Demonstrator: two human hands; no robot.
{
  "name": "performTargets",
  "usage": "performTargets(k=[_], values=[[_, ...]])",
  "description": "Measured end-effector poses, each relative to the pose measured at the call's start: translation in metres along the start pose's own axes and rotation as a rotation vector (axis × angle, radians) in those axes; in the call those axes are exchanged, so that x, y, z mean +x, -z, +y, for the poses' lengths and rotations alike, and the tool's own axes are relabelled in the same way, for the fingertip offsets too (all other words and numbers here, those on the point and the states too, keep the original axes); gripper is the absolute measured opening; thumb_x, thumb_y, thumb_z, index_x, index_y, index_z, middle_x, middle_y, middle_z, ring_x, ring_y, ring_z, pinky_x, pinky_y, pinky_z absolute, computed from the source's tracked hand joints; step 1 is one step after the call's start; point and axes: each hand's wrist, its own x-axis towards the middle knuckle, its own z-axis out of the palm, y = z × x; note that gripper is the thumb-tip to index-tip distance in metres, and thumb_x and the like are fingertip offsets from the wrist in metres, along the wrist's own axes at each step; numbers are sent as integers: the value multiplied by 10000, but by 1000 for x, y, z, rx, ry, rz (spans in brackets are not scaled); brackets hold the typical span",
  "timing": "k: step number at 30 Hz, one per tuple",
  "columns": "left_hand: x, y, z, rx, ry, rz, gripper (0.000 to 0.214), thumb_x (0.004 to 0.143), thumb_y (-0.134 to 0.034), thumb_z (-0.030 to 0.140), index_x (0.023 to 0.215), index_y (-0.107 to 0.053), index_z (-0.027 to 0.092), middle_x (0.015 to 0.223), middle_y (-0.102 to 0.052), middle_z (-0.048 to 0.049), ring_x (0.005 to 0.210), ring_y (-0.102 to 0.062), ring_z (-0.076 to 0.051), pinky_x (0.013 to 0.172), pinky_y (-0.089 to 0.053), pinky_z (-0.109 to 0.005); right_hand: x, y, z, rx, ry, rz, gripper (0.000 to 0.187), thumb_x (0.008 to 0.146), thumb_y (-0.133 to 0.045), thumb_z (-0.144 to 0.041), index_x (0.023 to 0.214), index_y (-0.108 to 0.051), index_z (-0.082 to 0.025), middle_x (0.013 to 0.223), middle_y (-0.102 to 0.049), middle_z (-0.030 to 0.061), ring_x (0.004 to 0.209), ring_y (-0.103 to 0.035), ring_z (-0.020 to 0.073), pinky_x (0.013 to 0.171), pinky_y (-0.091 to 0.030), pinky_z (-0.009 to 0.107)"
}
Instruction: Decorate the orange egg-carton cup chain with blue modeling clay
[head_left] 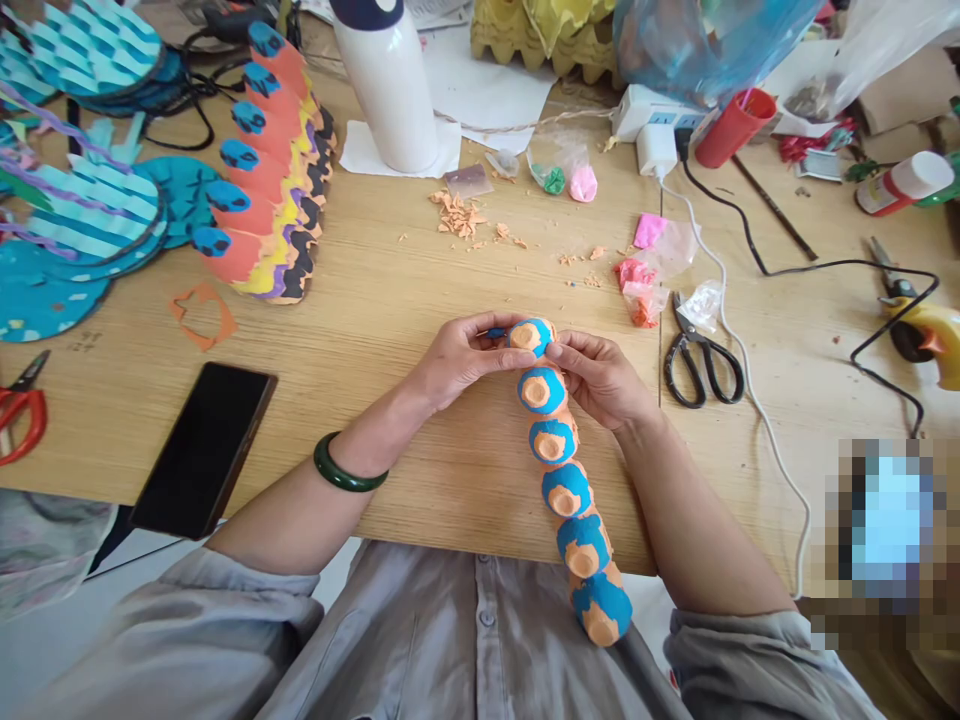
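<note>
A strip of egg carton cups (553,440), coloured orange with blue rings around round orange tips, runs from the table past its front edge towards my shirt. My left hand (469,362) grips the far cup from the left, fingers closed, with a small blue bit showing by the fingertips. From the right, my right hand (600,375) pinches the same cup's edge, thumb on the blue clay-like ring. Black-handled scissors (703,362) lie to the right of my right hand. Orange crumbs (457,215) are scattered beyond both hands.
A painted egg carton piece (274,180) and blue paper discs (112,210) lie at left. Nearby are a black phone (204,450) and red scissors (22,410). A white bottle (390,90) stands behind. Cables run from a power strip (645,108) at right.
</note>
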Motion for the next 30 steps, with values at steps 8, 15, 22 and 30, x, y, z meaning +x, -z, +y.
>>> performTargets(k=[8,15,22,30], values=[[1,2,5,31,-1,-20,570,549,-1012,333,1071,-834,189,1110,-811,-84,1104,-729,-283,1047,-550,-449,0,2,-3,17,12,-8,339,610,-1001,-409,789,-794,-209,700,-751,-17,628,-687,105,604,-586,192],[-1,-1,5,56,8,4,565,532,-1014,331,1049,-842,180,1097,-816,-83,1053,-739,-267,1012,-575,-437,0,-1,-2,-3,26,40,326,597,-1008,-389,748,-783,-206,730,-764,-14,609,-652,92,591,-566,201],[0,-1,4,31,6,36,545,542,-1012,318,1041,-842,179,1051,-816,-76,1034,-736,-263,1000,-573,-442,2,5,-2,36,-24,4,324,604,-1002,-338,799,-791,-188,715,-752,-9,632,-677,95,621,-586,187],[2,1,0,2,-73,17,526,585,-996,305,1069,-828,188,1146,-796,-73,1127,-711,-253,1049,-539,-401,1,2,0,40,9,44,322,596,-1008,-317,834,-820,-210,770,-780,-16,696,-709,97,692,-606,191]])
